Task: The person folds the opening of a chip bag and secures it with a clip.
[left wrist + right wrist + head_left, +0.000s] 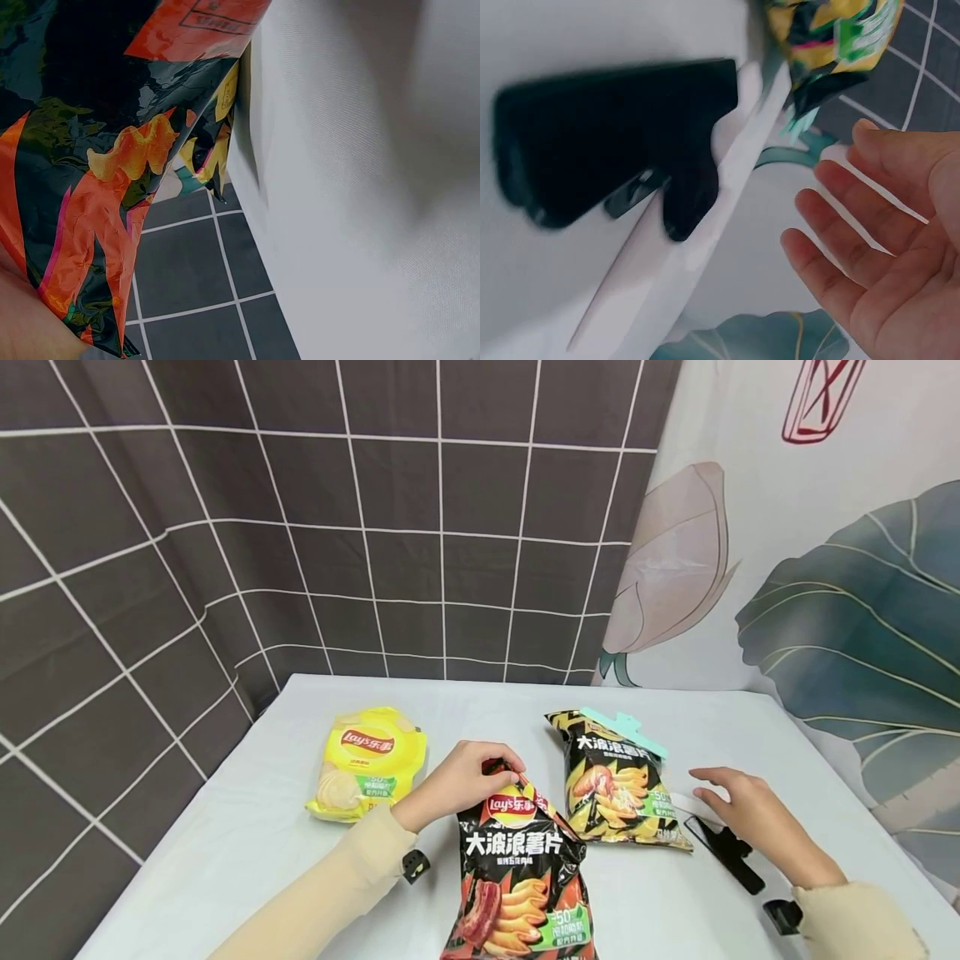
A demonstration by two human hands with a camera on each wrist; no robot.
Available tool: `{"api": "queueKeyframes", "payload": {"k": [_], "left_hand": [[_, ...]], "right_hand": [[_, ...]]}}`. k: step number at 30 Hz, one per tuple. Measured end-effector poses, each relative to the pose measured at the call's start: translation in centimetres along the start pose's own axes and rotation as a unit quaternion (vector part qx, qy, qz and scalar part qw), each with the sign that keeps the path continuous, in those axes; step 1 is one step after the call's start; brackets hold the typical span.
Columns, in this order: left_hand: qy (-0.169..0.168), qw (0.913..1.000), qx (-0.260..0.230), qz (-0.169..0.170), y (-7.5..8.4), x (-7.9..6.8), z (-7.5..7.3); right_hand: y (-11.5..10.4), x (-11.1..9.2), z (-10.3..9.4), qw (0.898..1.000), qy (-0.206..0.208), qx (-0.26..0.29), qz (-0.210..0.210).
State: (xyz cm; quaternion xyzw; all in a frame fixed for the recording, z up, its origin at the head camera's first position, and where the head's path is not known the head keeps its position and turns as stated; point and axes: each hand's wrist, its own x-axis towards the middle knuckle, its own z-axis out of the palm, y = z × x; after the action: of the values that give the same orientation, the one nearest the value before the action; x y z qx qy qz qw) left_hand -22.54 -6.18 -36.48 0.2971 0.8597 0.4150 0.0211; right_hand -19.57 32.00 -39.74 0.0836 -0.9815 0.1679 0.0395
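My left hand [480, 772] pinches the top edge of a black and red Lay's chip bag [517, 860], which stands tilted at the table's front. In the left wrist view the bag's crinkled back [112, 172] fills the upper left, with a bit of hand at the corner. My right hand [757, 818] hovers over the table's right side, fingers spread and holding nothing; the right wrist view shows its palm [900, 277]. Close by it lies a black clip [731, 856]. Behind stands a black and yellow chip bag [615, 785] with a mint clip [622, 727] across its top.
A yellow Lay's bag [367, 764] lies at the left of the white table [225, 852]. Dark gridded cloth [480, 560] hangs behind and at the left; a leaf-printed cloth [847, 610] hangs at the right.
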Motion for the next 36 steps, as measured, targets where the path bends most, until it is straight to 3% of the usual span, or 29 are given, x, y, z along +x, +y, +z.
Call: {"api": "queueKeyframes", "payload": {"k": [7, 23, 36], "left_hand": [[0.000, 1.0000, 0.006, 0.003, -0.1, 0.0, 0.1], [0.001, 1.0000, 0.001, 0.003, -0.2, 0.1, 0.1], [0.000, 1.0000, 0.000, 0.000, -0.2, -0.1, 0.1]], "right_hand": [[2.1, 0.7, 0.5, 0.999, -0.024, -0.027, 0.031], [4.6, 0.9, 1.0, 0.997, -0.059, -0.005, 0.053], [5.0, 0.8, 1.7, 0.998, -0.043, -0.004, 0.048]]}}
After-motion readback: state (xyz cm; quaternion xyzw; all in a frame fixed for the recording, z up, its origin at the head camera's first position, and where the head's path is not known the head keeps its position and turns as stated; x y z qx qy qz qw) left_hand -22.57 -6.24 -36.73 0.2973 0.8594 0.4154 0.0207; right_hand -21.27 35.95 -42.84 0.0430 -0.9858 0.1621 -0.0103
